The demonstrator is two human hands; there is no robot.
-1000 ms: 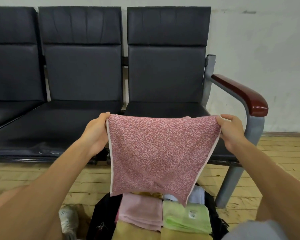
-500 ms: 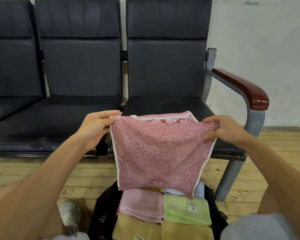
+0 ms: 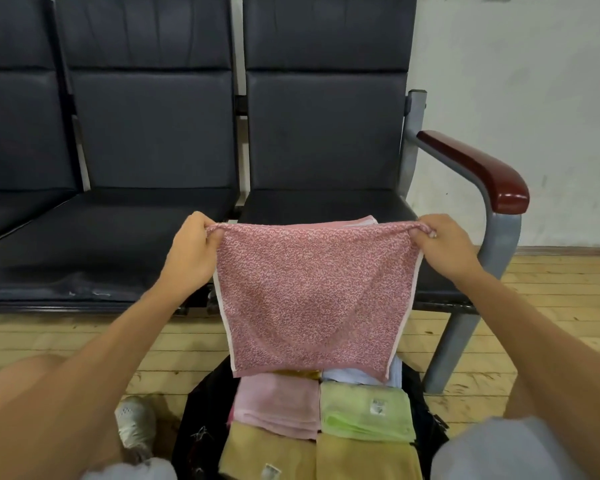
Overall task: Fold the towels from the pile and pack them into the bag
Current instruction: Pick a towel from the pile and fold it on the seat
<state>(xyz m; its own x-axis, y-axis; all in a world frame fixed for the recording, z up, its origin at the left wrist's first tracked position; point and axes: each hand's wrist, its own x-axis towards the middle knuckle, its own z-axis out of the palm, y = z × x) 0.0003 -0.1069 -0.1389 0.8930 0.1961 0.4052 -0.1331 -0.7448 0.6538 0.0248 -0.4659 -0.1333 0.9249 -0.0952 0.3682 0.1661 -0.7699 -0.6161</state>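
Head view: pink towel [image 3: 312, 299] folded double, hanging in the air above the open black bag [image 3: 426, 410]. Left hand [image 3: 191, 252] pinches its top left corner, right hand [image 3: 447, 245] its top right. Bag on the floor holds folded pink, green, yellow towels. Black bench seats [image 3: 153, 133] behind.

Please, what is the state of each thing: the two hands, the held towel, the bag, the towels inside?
Red towel: held up, hanging spread.
Left hand: pinches its top left corner.
Right hand: pinches its top right corner.
Bag: open, on the floor.
Packed towels: folded, inside.
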